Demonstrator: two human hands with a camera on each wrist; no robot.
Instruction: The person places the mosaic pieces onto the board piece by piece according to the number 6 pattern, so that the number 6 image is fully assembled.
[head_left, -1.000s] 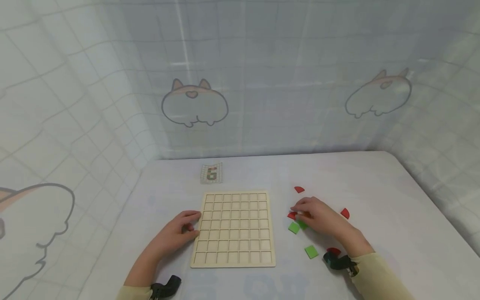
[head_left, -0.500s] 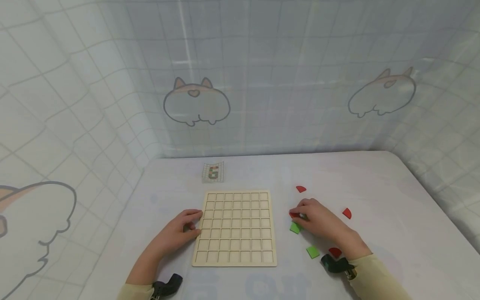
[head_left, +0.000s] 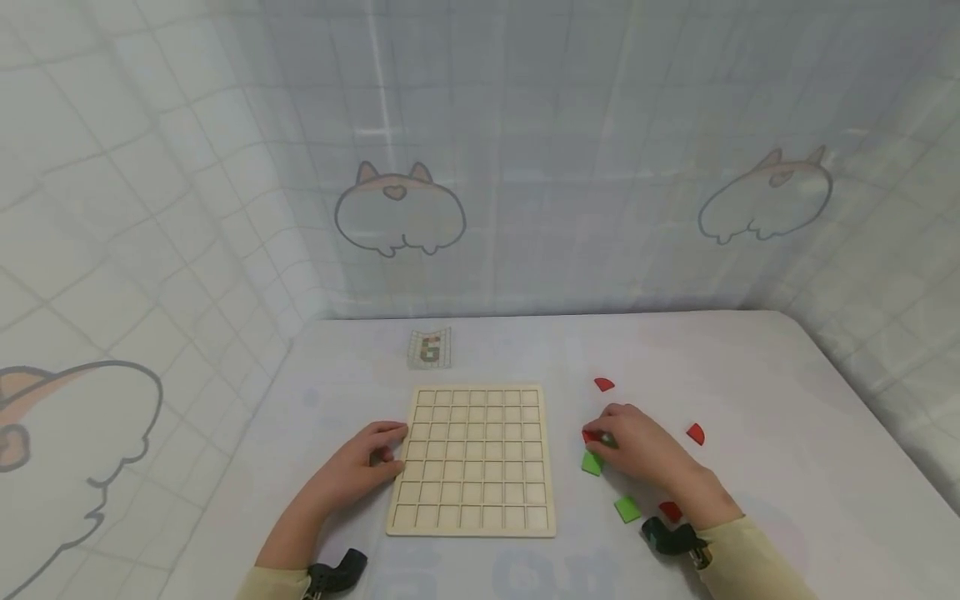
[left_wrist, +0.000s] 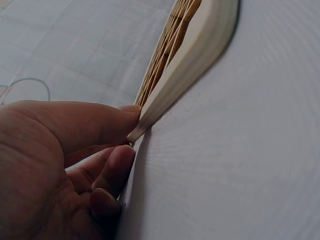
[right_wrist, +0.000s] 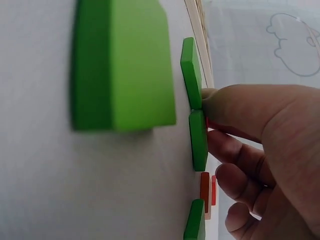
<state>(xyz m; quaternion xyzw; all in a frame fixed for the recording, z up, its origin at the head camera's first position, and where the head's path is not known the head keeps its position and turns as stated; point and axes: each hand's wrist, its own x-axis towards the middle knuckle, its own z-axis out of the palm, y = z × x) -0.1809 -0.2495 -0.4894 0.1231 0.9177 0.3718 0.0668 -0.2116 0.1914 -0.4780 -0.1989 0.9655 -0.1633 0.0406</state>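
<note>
A light wooden grid board (head_left: 472, 535) lies on the white table. My left hand (head_left: 360, 467) rests at its left side; the thumb and index finger touch the rim of the board (left_wrist: 180, 80), spread apart along it, and the other fingers are tucked below. To the right of the board, my right hand (head_left: 637, 446) pinches a red quarter-circle piece (head_left: 588, 436) between thumb and fingers, low over the table; only a red sliver (right_wrist: 214, 123) shows in the right wrist view. Green square tiles (head_left: 592, 463) lie right under this hand, one partly hidden by the fingers.
A loose green square (head_left: 627, 509) and a red quarter-circle (head_left: 671, 511) lie near the right wrist. More red quarter-circles lie behind (head_left: 603, 384) and to the right (head_left: 696, 433). Behind the board is a small pattern card (head_left: 430, 348). A patterned curtain (head_left: 555, 183) hangs around the table.
The right fingers have closed on the red quarter-circle, which earlier lay by the fingertips. The left hand stays at the board's edge. The head view has shifted slightly.
</note>
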